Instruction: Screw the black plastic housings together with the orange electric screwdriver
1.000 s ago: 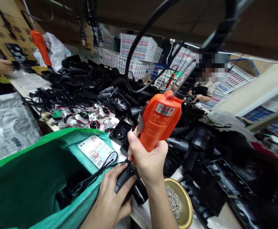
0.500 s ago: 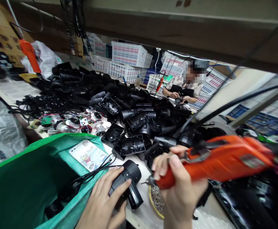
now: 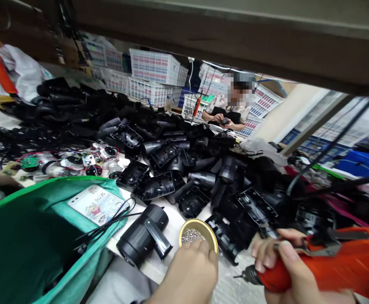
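Observation:
My right hand (image 3: 286, 264) grips an orange electric screwdriver (image 3: 326, 266), held level at the lower right with its bit pointing left. My left hand (image 3: 189, 274) rests over the near edge of a small round yellow dish (image 3: 211, 235) of silver screws, fingers curled; whether it holds a screw is hidden. A black cylindrical housing (image 3: 142, 236) with a cord lies on the table to the left of the dish, with no hand on it.
A green bag (image 3: 29, 240) with a phone (image 3: 94, 204) on it fills the lower left. Black plastic shells (image 3: 184, 177) are heaped across the table, circuit boards and wired parts (image 3: 70, 160) at left. White crates (image 3: 153, 67) stand behind. Another person (image 3: 227, 114) works opposite.
My left hand let go of the black housing and moved right to the screw dish. My right hand lowered the screwdriver from upright to level and carried it to the right.

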